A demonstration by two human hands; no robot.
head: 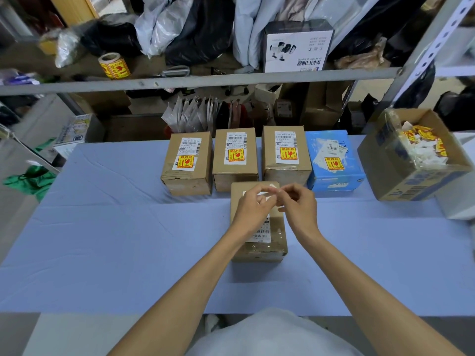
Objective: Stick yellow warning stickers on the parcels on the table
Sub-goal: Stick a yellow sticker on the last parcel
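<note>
A brown cardboard parcel (277,242) with a white shipping label lies in the middle of the table. Over its far end my left hand (253,209) and my right hand (299,205) meet, both pinching a small white sticker piece (267,194); its printed face is hidden. Behind stand three brown parcels (189,163), (235,158), (285,154) and a blue parcel (334,160), each bearing a yellow warning sticker.
An open carton (401,173) with peeled sticker backings sits at the right on the blue-covered table (115,227). A roll of yellow stickers (113,65) and scissors (177,71) rest on the shelf behind. Bags crowd the shelf.
</note>
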